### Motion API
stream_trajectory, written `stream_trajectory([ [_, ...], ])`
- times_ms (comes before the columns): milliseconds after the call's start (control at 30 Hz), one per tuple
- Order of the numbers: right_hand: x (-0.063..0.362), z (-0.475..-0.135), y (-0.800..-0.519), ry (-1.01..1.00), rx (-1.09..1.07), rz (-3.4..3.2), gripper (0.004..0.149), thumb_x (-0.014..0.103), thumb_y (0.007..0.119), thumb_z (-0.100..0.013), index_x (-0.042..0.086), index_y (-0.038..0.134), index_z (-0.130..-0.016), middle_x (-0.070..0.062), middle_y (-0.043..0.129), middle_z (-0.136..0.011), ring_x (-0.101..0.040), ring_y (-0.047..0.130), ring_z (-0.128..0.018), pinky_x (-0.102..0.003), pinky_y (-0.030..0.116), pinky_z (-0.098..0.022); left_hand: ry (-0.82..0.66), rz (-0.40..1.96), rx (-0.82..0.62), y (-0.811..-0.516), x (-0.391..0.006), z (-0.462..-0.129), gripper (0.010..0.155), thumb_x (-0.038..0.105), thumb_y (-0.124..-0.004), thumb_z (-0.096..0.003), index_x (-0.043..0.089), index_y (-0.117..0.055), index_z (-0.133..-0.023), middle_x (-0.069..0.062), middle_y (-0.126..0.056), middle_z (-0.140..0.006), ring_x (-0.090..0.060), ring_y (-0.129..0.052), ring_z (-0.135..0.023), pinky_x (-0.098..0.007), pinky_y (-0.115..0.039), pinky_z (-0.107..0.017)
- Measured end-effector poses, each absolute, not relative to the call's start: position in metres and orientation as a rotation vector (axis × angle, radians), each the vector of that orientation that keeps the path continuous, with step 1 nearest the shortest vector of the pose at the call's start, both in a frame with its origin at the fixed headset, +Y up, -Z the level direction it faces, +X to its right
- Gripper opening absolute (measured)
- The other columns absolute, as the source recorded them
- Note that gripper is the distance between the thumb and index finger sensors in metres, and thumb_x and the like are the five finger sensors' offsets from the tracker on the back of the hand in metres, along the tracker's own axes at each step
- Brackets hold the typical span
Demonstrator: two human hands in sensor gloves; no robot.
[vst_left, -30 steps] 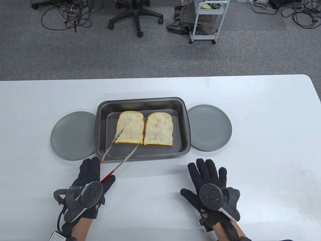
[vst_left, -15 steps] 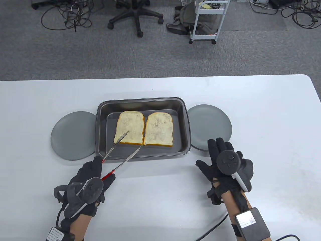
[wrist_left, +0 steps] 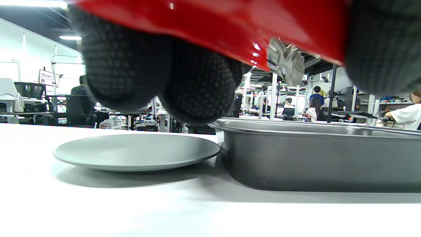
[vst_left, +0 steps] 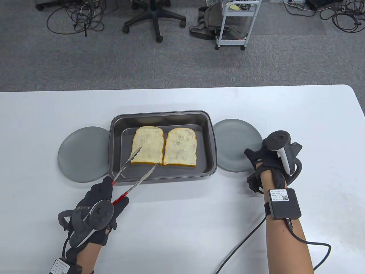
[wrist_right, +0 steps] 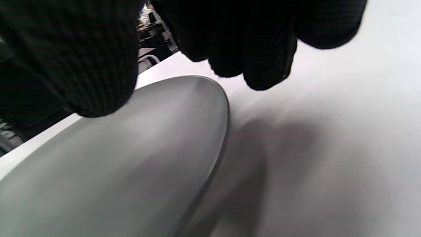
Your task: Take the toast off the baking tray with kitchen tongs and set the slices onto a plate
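Observation:
Two slices of toast lie side by side in the dark baking tray [vst_left: 210, 134]: a left slice [vst_left: 149, 141] and a right slice [vst_left: 181, 147]. My left hand [vst_left: 104, 194] grips the red handles of the metal tongs [vst_left: 134, 171]. The tong arms are spread, one tip over the left slice's near part and the other just off its near right corner. A grey plate [vst_left: 81, 155] sits left of the tray, another grey plate [vst_left: 235, 142] on the right. My right hand [vst_left: 256, 155] hovers at the right plate's near right rim, thumb over the plate [wrist_right: 115, 164], fingers [wrist_right: 260, 49] curled loosely past the rim, holding nothing.
The left wrist view shows the tray's wall [wrist_left: 312, 158] and the left plate [wrist_left: 138, 151] close ahead on the white table. A cable [vst_left: 242, 251] trails from my right forearm. Beyond the far table edge are an office chair [vst_left: 154, 17] and a cart [vst_left: 236, 22].
My right hand lifted off the table near the front edge and travelled forward and right to the right plate's rim, turning on its side. The left hand and tongs shifted only slightly.

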State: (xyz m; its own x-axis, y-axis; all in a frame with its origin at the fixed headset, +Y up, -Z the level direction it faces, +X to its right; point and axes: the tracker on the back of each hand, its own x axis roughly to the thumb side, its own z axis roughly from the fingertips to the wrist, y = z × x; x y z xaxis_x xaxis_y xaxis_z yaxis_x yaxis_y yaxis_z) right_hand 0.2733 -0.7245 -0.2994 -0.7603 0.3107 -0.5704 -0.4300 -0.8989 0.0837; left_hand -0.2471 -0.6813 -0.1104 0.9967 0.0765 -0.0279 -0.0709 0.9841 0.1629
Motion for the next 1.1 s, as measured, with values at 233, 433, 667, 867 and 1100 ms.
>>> stream_trajectory([
  [233, 0.279, -0.315, -0.737, 0.373, -0.946, 2.598, 0.076, 0.048, 0.098, -0.031, 0.012, 0.074, -0.094, -0.018, 0.089, -0.081, -0.034, 0.095, -0.063, -0.051, 0.081, -0.044, 0.054, 0.092, 0.171, -0.678, -0.252, -0.11, 0.09, 0.073, -0.091, -0.0292, 0.019, -0.074, -0.099, -0.009, -0.093, -0.082, -0.022, -0.109, -0.047, -0.035, -0.098, -0.034],
  [433, 0.275, -0.32, -0.741, 0.371, -1.008, 2.607, 0.069, 0.041, 0.1, -0.033, 0.01, 0.079, -0.091, -0.018, 0.092, -0.077, -0.032, 0.096, -0.059, -0.05, 0.081, -0.043, 0.07, 0.091, 0.176, -0.678, -0.255, -0.11, 0.091, 0.073, -0.091, -0.0294, 0.019, -0.073, -0.099, -0.009, -0.093, -0.083, -0.022, -0.108, -0.048, -0.035, -0.098, -0.035],
  [667, 0.275, -0.321, -0.743, 0.293, -1.049, 2.563, 0.058, 0.036, 0.095, -0.036, 0.012, 0.082, -0.087, -0.015, 0.093, -0.068, -0.029, 0.094, -0.051, -0.05, 0.078, -0.045, 0.085, 0.079, 0.17, -0.678, -0.256, -0.11, 0.091, 0.073, -0.091, -0.0293, 0.018, -0.073, -0.099, -0.009, -0.093, -0.083, -0.021, -0.108, -0.048, -0.035, -0.097, -0.035],
  [867, 0.286, -0.319, -0.744, 0.231, -1.097, 2.419, 0.045, 0.031, 0.094, -0.038, 0.008, 0.092, -0.077, -0.018, 0.096, -0.06, -0.03, 0.094, -0.046, -0.052, 0.078, -0.046, 0.095, 0.08, 0.172, -0.678, -0.257, -0.111, 0.091, 0.073, -0.091, -0.0294, 0.018, -0.073, -0.099, -0.009, -0.092, -0.083, -0.021, -0.108, -0.048, -0.035, -0.097, -0.036],
  [1100, 0.298, -0.314, -0.726, 0.229, -1.034, 2.228, 0.042, 0.031, 0.092, -0.04, 0.014, 0.089, -0.079, -0.013, 0.093, -0.072, -0.033, 0.092, -0.058, -0.054, 0.076, -0.051, 0.095, 0.095, 0.178, -0.678, -0.259, -0.111, 0.091, 0.073, -0.091, -0.0294, 0.018, -0.072, -0.099, -0.009, -0.092, -0.083, -0.021, -0.108, -0.048, -0.035, -0.097, -0.036],
])
